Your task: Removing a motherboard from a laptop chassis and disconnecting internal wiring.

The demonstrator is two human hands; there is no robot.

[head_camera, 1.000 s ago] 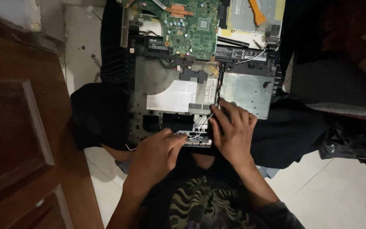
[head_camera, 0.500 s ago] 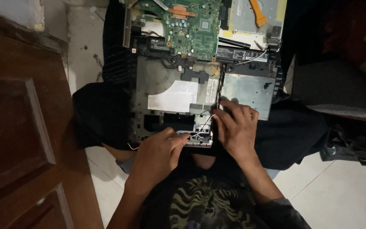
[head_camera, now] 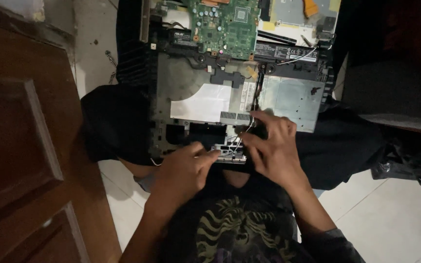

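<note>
While the opened laptop chassis (head_camera: 205, 83) rests across the person's lap, both hands work at its near edge. The left hand (head_camera: 183, 168) lies with its fingers half curled, the tips pressing on a small silver bracket (head_camera: 228, 152) at that edge; nothing is clasped in it. The right hand (head_camera: 273, 148), just right of the bracket, has its fingertips pinched narrowly about thin white wires (head_camera: 242, 136) that rise from the bracket toward the middle of the chassis. How firmly the wires are held cannot be told in the dim light.

At the far end of the chassis sits a green circuit board (head_camera: 225, 24), with a grey metal plate (head_camera: 291, 100) right of the middle and a pale foil patch (head_camera: 200, 104) left of it. A wooden door (head_camera: 20, 146) stands left of the chassis, and white floor tiles (head_camera: 391, 219) show to its near right.
</note>
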